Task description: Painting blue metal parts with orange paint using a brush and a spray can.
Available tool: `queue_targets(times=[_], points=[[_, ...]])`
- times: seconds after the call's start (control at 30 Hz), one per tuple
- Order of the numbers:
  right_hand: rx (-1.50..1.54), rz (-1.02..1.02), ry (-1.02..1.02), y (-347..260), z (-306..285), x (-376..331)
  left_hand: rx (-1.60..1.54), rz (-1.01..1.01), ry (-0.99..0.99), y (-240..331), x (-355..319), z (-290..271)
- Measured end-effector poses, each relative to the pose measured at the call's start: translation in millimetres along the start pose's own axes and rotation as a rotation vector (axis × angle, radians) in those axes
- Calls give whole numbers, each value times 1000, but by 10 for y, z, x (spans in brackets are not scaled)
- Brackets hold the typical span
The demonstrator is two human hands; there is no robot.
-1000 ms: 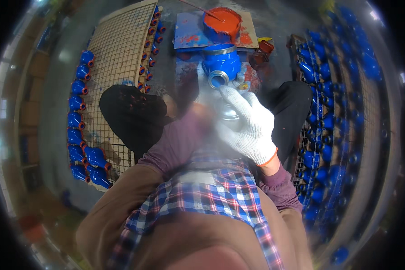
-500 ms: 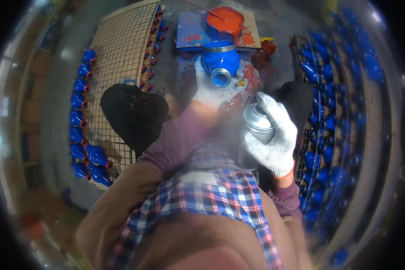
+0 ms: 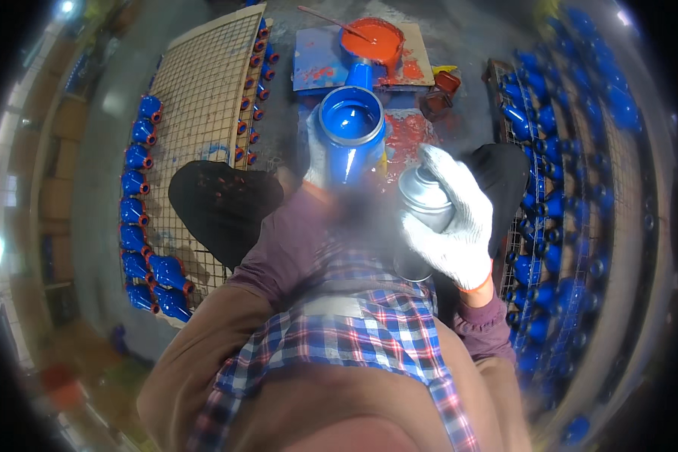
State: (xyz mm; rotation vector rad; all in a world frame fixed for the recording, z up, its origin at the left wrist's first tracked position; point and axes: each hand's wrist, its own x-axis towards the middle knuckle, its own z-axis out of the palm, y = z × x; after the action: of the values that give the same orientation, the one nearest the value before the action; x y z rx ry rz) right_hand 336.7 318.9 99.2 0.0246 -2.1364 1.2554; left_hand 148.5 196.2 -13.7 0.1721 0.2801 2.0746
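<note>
My left hand (image 3: pixel 316 160), in a white knit glove, is closed round a glossy blue pipe fitting (image 3: pixel 358 154). The fitting's wide threaded mouth faces up toward me, its inside blue too, and a narrower branch points away. Much of this hand is hidden behind the fitting. To the right, my gloved right hand (image 3: pixel 463 230) grips a silver spray can (image 3: pixel 423 190), with a finger at its top. A faint grey blur hangs between the can and the fitting; whether it is spray I cannot tell. The can stays apart from the fitting.
Ahead, a pot of red-orange paint (image 3: pixel 375 41) with a stick in it stands on a paint-smeared board (image 3: pixel 316 56). At left, blue fittings with red ends line a mesh rack (image 3: pixel 196 98). Many blue fittings (image 3: pixel 539 117) fill racks at right. A small red-stained container (image 3: pixel 446 81) sits beside the board.
My left hand has turned the fitting and brought it nearer, so its wide mouth now faces me and the branch points away. My right hand with the can has barely moved.
</note>
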Motion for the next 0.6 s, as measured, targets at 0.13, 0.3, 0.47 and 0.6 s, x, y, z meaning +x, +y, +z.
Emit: queue_targets(times=[0.13, 0.3, 0.47, 0.6], points=[[-27, -5, -30, 22, 144, 91, 55, 39, 143, -22, -76, -53], [-158, -19, -105, 77, 268, 151, -175, -53, -62, -42, -101, -95], [-208, 4, -103, 153, 298, 197, 267, 137, 227, -12, -100, -159], [-205, 76, -18, 166, 192, 216, 518, 168, 136, 20, -43, -242]])
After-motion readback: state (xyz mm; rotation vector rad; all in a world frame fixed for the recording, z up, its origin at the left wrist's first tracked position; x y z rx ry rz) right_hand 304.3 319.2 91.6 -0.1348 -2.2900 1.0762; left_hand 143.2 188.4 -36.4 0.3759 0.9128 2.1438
